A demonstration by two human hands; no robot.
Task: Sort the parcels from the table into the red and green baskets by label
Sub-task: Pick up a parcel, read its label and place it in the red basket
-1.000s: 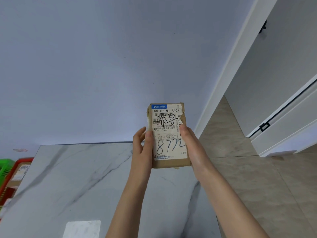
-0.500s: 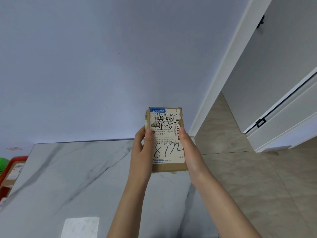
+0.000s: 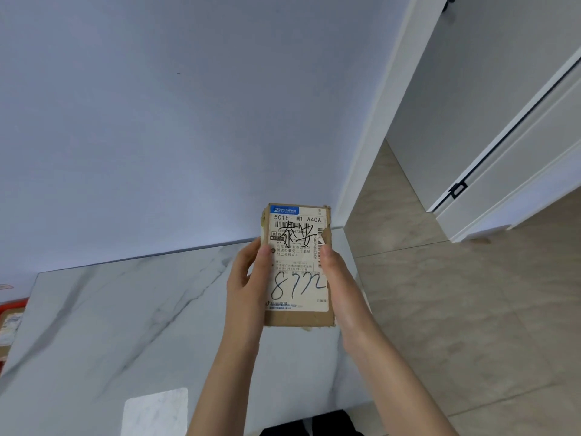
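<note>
A small brown cardboard parcel (image 3: 297,317) is held upright above the marble table (image 3: 103,322), its white shipping label facing me with black handwriting and "872" on it. My left hand (image 3: 246,287) grips its left edge, thumb on the label. My right hand (image 3: 342,291) grips its right edge, thumb on the barcode strip. The red basket (image 3: 12,305) shows only as a sliver at the far left edge, with a parcel inside. The green basket is out of view.
The table's right edge (image 3: 361,309) runs just beyond my right hand, with beige tiled floor (image 3: 471,309) past it. A pale wall stands behind the table. A white door frame and sliding door (image 3: 503,146) are at the right.
The view has shifted to the right, so the baskets at the left slid almost out of frame. The parcel stays held in both hands, a little lower against the table.
</note>
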